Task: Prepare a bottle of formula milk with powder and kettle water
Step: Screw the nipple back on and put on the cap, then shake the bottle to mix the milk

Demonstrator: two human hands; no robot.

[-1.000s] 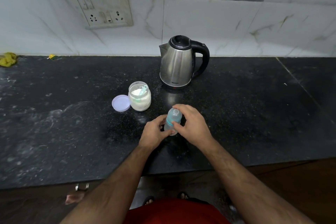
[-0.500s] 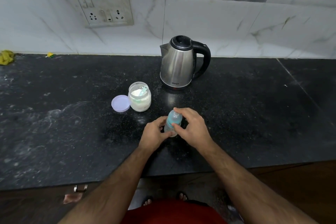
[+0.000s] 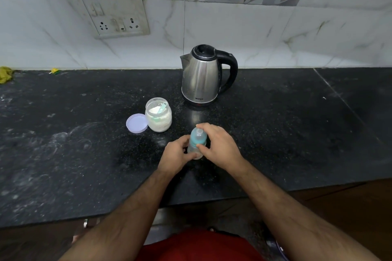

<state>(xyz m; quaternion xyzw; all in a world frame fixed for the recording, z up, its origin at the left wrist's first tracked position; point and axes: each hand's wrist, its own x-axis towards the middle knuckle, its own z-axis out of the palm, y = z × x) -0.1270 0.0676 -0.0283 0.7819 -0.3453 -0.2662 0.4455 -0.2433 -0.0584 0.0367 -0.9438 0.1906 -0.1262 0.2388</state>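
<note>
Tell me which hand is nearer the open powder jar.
Left. The left hand holds the bottle just below and right of the powder jar; the right hand sits beyond the bottle, farther right.

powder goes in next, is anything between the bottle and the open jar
Nothing visible does. The baby bottle, gripped by both hands, stands just front-right of the powder jar, with bare countertop between; the jar's lid lies on its far left.

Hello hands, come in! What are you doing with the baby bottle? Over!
Left hand grips small clear baby bottle low; right hand grips its teal collar. Bottle upright on black counter. Nothing in the way.
</note>
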